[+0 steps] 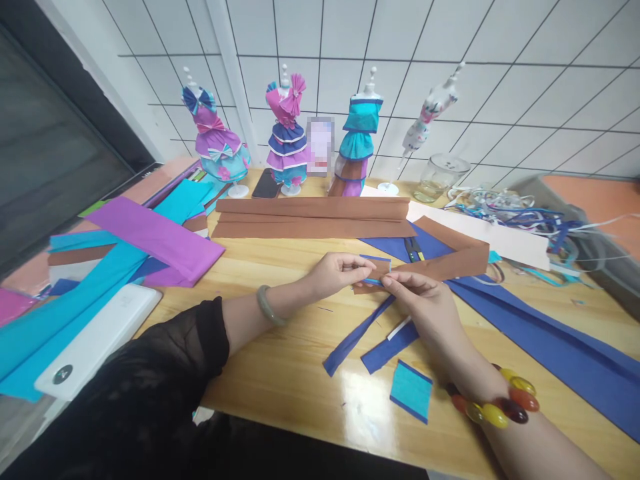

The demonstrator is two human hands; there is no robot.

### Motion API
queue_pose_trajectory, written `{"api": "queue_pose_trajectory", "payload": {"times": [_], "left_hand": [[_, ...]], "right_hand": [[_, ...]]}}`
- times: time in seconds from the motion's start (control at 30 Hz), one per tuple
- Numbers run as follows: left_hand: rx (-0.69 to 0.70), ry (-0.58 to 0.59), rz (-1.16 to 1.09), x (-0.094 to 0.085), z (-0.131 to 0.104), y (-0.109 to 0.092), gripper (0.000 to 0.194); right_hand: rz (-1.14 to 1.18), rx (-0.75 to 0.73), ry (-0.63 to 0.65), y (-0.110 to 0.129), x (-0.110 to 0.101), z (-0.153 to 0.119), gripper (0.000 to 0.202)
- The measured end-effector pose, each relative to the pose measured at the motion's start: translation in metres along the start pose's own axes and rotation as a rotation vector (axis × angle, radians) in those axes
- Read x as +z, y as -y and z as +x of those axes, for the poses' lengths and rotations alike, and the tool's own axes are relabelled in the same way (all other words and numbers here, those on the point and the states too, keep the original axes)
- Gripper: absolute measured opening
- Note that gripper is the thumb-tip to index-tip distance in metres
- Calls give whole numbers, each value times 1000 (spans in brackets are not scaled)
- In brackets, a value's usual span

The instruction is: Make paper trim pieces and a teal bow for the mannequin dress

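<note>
A small brown piece with blue edging (379,269) is held between both hands above the wooden table (280,393). My left hand (340,272) pinches its left side, thumb against fingers. My right hand (425,300) grips its lower right corner. Below the hands, a narrow dark blue strip (353,343) and a wider blue strip (387,350) lie on the table. Nearer the front edge rests a turquoise square with blue borders (411,391). A long brown strip (450,263) lies behind my right hand, with small dark scissors or snips (414,250) beside it.
Folded brown material (310,219) spans the middle back. Three dressed mannequins (220,143) and a bare-stand one (433,113) line the wall near a glass jar (440,179). Purple (160,240) and turquoise pieces and a white device (100,340) are left; tangled ribbons (520,220) and blue material (550,340) right.
</note>
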State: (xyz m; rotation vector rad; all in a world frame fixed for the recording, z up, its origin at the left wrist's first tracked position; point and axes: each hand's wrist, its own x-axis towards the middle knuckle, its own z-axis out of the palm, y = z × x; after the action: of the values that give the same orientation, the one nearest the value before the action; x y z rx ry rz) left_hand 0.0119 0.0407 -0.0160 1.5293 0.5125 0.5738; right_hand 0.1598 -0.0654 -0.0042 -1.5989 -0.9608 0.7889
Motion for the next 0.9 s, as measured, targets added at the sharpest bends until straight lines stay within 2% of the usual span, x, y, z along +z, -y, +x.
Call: {"api": "queue_pose_trajectory", "payload": {"times": [0.5,0.9], "left_hand": [[29,15,104,1,-1,3,48],[13,-20,87,2,0,3,38]], "right_hand": [[2,16,-22,3,1,-2,26],[-11,4,-24,5,3,-3,24]]}}
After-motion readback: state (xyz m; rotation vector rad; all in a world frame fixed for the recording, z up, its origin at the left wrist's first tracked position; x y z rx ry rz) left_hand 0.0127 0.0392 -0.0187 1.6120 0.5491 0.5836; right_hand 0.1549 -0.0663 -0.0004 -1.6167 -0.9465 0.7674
